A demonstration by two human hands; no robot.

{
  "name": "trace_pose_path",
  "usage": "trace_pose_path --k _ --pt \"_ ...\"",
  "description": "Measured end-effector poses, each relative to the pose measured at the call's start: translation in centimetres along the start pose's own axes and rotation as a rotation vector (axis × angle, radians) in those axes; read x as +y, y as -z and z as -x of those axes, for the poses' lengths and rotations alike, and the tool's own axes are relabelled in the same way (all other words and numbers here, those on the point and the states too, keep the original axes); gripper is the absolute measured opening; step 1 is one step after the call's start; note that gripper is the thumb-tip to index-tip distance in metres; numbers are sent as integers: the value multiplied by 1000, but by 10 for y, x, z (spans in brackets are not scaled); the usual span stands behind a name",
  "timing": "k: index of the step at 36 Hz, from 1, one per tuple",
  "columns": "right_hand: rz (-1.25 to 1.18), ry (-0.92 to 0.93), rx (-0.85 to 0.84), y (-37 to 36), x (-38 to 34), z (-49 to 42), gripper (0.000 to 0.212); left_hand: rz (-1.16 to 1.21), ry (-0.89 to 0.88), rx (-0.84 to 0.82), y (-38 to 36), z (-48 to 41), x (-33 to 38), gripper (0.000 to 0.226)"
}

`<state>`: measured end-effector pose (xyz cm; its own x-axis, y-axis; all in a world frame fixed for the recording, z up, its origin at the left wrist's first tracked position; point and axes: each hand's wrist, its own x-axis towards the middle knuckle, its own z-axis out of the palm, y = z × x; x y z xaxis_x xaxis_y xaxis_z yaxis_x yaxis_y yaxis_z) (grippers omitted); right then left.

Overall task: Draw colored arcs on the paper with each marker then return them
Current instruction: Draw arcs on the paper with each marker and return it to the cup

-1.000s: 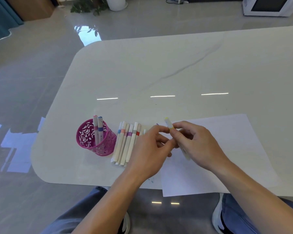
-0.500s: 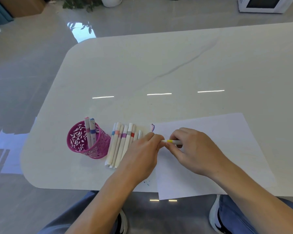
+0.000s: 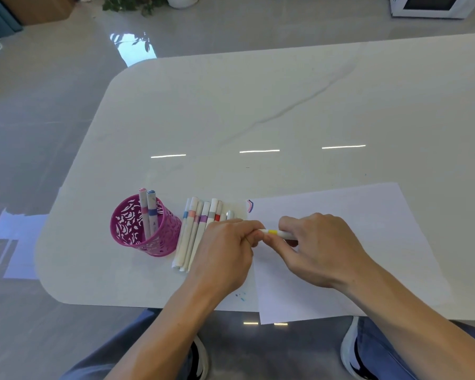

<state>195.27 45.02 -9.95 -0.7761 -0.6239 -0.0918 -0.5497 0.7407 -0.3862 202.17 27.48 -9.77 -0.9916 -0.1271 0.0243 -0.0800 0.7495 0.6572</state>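
Marker (image 3: 279, 233) with a yellow band, level over the left edge of the paper (image 3: 354, 215). The left hand (image 3: 225, 250) pinches its left end with curled fingertips. The right hand (image 3: 321, 248) grips the barrel, thumb underneath. Small coloured arcs (image 3: 250, 205) sit at the paper's far left corner. Left of the sheet a row (image 3: 195, 231) of capped markers lies side by side on the counter (image 3: 258, 105), its right end hidden under the left hand. Further left a pink cup (image 3: 148, 242) stands upright beside the row, with two markers (image 3: 148, 212) in it. Blue specks (image 3: 240, 296) dot the counter near its front edge, just left of the paper.
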Motion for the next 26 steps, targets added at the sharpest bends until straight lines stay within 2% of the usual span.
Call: trace_pose_path --k 9,14,18,24,26 --pt "14 -42 -1 0 0 0 66 59 55 9 2 1 0 17" --pt "-48 -159 18 9 12 -6 69 120 197 63 15 -3 -8 15" --pt "-176 -187 6 12 13 -9 60 -22 136 97 11 -4 -6 14" --pt "-371 -200 -7 9 14 -14 23 -112 24 40 -5 -3 -12 16" --pt "-471 -175 1 7 14 -15 34 -182 -28 36 -8 -3 -14 14"
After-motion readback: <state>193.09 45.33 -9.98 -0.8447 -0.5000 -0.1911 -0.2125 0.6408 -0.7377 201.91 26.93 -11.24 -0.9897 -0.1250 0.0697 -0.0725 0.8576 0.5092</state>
